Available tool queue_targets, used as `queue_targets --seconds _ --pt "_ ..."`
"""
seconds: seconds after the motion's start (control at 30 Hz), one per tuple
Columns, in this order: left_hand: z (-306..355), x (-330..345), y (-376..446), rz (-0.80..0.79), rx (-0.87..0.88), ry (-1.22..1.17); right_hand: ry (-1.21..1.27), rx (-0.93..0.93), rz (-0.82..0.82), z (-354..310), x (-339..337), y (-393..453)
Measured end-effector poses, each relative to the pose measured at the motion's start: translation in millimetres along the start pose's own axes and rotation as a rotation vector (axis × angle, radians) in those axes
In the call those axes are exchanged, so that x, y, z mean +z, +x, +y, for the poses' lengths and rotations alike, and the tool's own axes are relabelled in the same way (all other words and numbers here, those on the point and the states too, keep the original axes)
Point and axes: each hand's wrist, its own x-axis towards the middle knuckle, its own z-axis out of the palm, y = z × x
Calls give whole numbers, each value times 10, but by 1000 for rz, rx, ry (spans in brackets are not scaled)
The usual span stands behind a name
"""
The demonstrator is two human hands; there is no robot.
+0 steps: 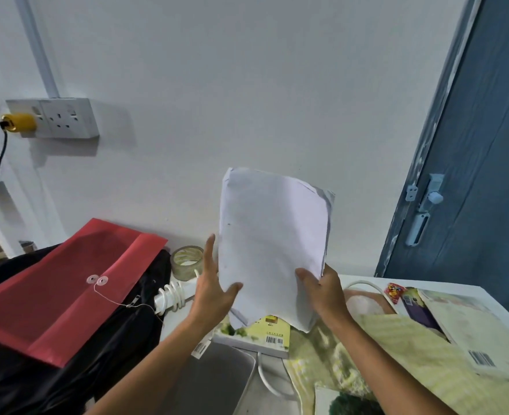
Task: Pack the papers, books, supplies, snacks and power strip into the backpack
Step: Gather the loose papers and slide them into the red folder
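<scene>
Closest to the camera there's a pale yellow-green book (421, 351) lying open-ish at the lower right, with another book (484, 330) overlapping it at the table's right edge. A smaller yellow book (265, 333) sits just under the hands, white cable (265, 375) trailing from beneath it.

Above that, both hands are up holding a stack of white papers (271, 244) upright over the table. Left hand (211, 292) has its thumb across the front of the lower left edge and its fingers straight up along the side; right hand (325, 292) is curled round the lower right corner — thumb in front, fingers behind.

Off to the left is the black backpack (67, 369) with a red string-tie envelope (67, 286) lying on top. Just past it — the white power strip (172, 295) wrapped in its cord, then a roll of clear tape (187, 262) by the wall.
</scene>
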Motion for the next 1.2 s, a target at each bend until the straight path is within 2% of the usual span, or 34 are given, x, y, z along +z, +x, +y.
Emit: queue_targets --seconds 0.1,0.2,0.33,0.5,0.63,0.73,0.93,1.0,1.07,1.13,1.2 --pt "-45 32 -59 -82 211 168 -55 45 11 17 4 17" --pt "-30 40 -144 -109 262 291 -63 28 -24 -9 -15 8" --pt "62 -115 -108 -112 110 278 -111 -39 -106 -137 -86 29" --pt "225 -515 -138 -392 -34 284 -10 77 -239 -269 -126 133" --pt "354 -860 -238 -512 -145 198 139 154 -386 -319 -64 112" --pt "347 -1140 -383 -541 -212 157 179 214 -434 -318 159 42" --pt "-8 -1709 -419 -497 -262 90 290 232 -661 -376 787 -147" --pt "-170 -1942 -376 -531 -266 94 234 206 -636 -419 1052 -214" --pt "-326 -2176 -317 -541 -257 59 172 195 -538 -457 1315 -261" --pt "-509 -2387 -254 -386 -293 -119 158 221 -442 -488 1566 -268" --pt "-747 -2549 -199 -82 -362 -143 202 245 -346 -523 1775 -266"
